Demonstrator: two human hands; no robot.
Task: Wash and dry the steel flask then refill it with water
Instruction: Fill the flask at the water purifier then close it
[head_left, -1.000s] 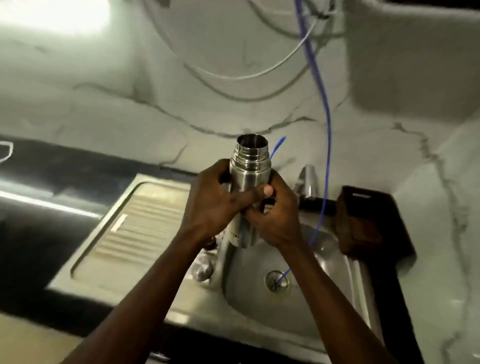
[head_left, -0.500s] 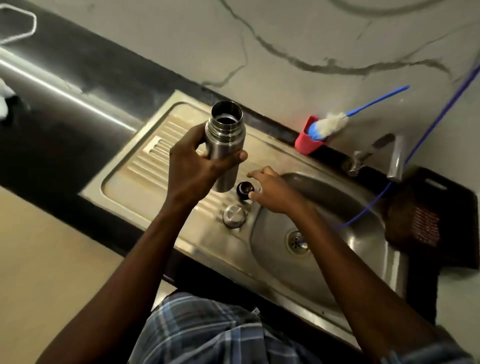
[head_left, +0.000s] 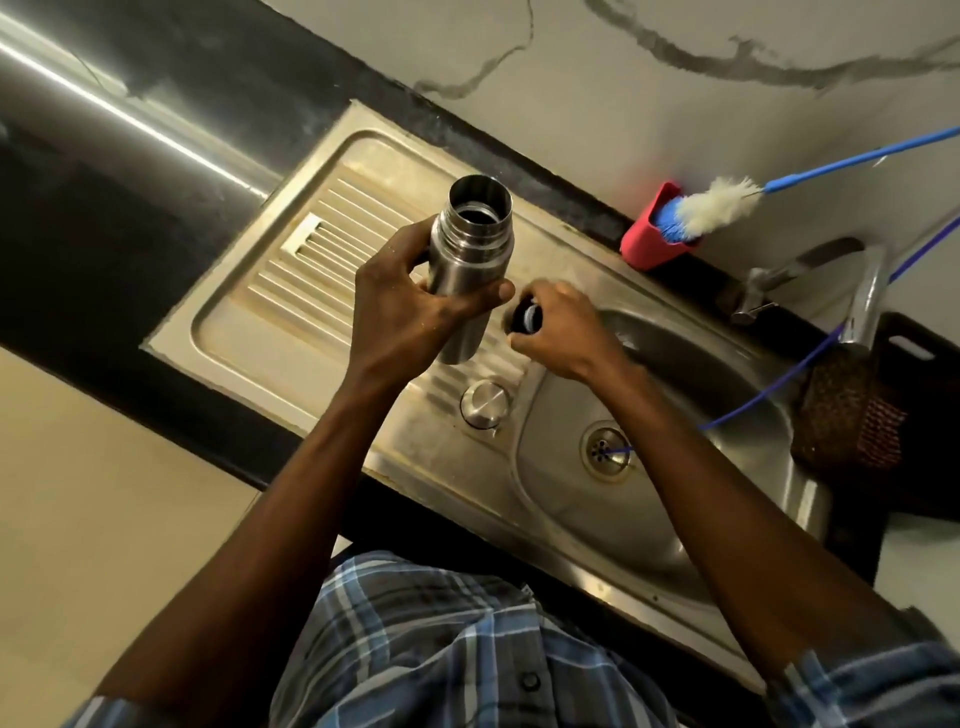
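Steel sink (head_left: 291, 332) and its ribbed drainboard fill the black counter below us. Our left hand (head_left: 410, 317) wraps its fingers around the open steel flask (head_left: 470, 265), held above the drainboard. Our right hand (head_left: 558, 332) pinches the black stopper (head_left: 522, 318) beside it. The steel cap (head_left: 485, 404) rests at the basin's edge.

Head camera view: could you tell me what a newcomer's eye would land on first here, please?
First, the open steel flask, held upright by the left hand above the sink's draining board. Next, the right hand gripping a small black stopper beside it. Then the red holder with its blue-and-white bottle brush against the wall.
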